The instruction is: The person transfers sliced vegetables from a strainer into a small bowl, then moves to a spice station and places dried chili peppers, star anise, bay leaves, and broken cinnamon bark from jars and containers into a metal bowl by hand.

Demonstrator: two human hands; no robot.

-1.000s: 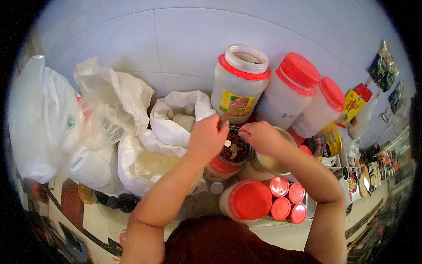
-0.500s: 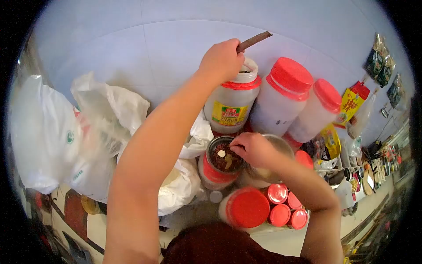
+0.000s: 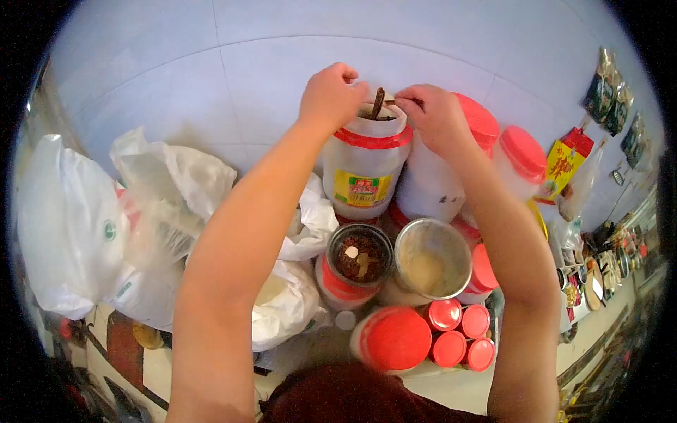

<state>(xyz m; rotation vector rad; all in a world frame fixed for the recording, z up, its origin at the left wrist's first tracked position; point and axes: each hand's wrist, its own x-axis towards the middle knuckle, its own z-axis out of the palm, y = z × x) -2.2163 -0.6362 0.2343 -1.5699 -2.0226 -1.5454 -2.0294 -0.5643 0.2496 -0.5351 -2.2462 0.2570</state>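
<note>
My left hand (image 3: 335,97) is beside the mouth of a tall white plastic jar (image 3: 367,151) with a red collar and yellow label. Its fingers curl loosely, with a gap to the thumb, and no object shows in it. A dark brown bark stick (image 3: 379,103) stands upright in the jar's mouth. From the other side, my right hand (image 3: 434,116) pinches a small brown bark piece (image 3: 389,102) at the rim. Below, a metal pot (image 3: 360,262) on a red-topped container holds dark red dried spices, a white round piece and a yellowish-brown piece.
A metal bowl (image 3: 432,257) with pale powder stands right of the pot. Red-lidded jars (image 3: 522,158) are behind it, and several small red-lidded jars (image 3: 448,349) in front. White plastic bags (image 3: 70,225) crowd the left. Packets (image 3: 566,162) hang on the right.
My right hand has moved up from the pot to the jar's mouth with a small bark piece. The stick my left hand held now stands in the jar, and that hand has shifted left.
</note>
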